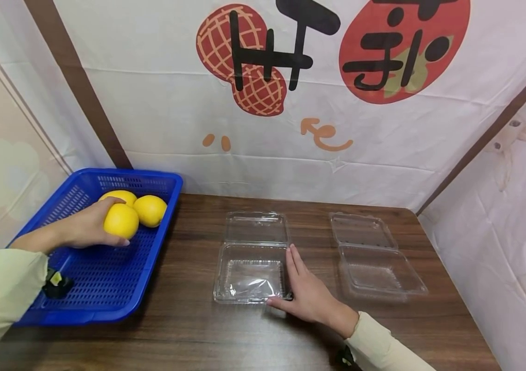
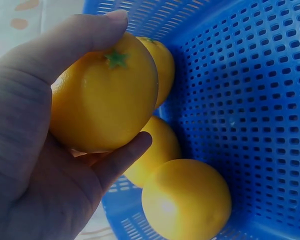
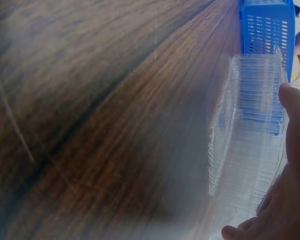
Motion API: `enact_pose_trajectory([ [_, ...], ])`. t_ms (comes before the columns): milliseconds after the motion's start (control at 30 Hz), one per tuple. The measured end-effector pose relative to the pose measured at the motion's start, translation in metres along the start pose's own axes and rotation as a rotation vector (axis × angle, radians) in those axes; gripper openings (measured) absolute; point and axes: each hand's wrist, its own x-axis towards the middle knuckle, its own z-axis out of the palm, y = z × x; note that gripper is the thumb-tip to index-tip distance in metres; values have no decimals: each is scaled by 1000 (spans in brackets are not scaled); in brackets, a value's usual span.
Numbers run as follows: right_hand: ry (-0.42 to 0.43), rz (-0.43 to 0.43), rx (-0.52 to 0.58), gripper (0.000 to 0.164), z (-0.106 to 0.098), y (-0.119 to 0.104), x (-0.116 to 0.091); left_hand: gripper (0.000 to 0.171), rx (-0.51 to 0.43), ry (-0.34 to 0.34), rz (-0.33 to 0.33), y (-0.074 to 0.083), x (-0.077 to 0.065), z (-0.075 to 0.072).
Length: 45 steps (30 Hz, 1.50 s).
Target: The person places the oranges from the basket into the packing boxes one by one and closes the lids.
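Observation:
My left hand (image 1: 87, 222) grips a yellow-orange orange (image 1: 121, 221) over the blue plastic basket (image 1: 149, 270), thumb on one side and fingers on the other. A green star-shaped stem mark shows on the held orange (image 2: 107, 97) in the left wrist view. Three more oranges lie in the basket, among them a front orange (image 2: 186, 200). My right hand (image 1: 306, 293) rests against a clear plastic clamshell box (image 1: 251, 278). Its fairly straight fingers lie along the right side, while the thumb touches the near edge. The lid of this box lies folded back.
A second clear clamshell box (image 1: 378, 273) stands lid-back to the right on the brown wooden table (image 1: 188, 330). Behind the table hangs a printed white cloth (image 1: 151, 118). Black straps with small devices (image 1: 57, 283) sit at my wrists.

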Motion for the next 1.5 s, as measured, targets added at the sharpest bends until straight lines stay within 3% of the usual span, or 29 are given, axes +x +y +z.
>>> enact_pose_trajectory([
  [167, -1, 1, 9, 121, -2, 0, 0, 101, 0, 7, 29, 3, 0, -4],
  [1500, 20, -15, -16, 121, 1, 2, 0, 99, -34, -5, 28, 16, -4, -18],
])
